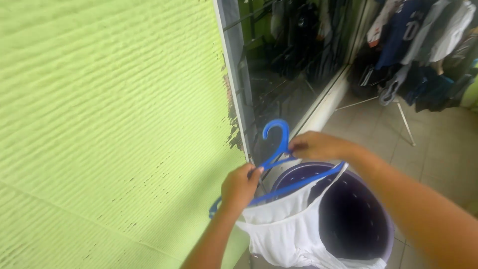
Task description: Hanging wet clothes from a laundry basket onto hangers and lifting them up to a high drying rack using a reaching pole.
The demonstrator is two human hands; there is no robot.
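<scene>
- I am holding a blue hanger (279, 164) in both hands, over a purple basket (371, 234).
- My left hand (240, 188) is clenching the hanger's left shoulder bar, fingers wrapped around it together with the white shirt (286, 226).
- My right hand (318, 146) is pinching the hanger just under the hook, at the neck; grip is closed there, thumb and fingers pressed together.
- The hanger's long axis is running from lower left to upper right, tilted, with the hook pointing up toward the glass door (294, 65).
- The white shirt is hanging below the bar, partly threaded on the hanger; its lower part is drooping into the basket's mouth.
- The right shoulder of the hanger is lying beyond my right hand, toward my right forearm; the right hand is the nearer one to that free end.
- The left tip of the hanger is poking out below my left hand, near the green wall (109, 124).
- The basket is sitting on the tiled floor (438, 149), just beside the wall and door frame.
- More clothes (423, 40) are hanging on a rack well apart, upper right.
</scene>
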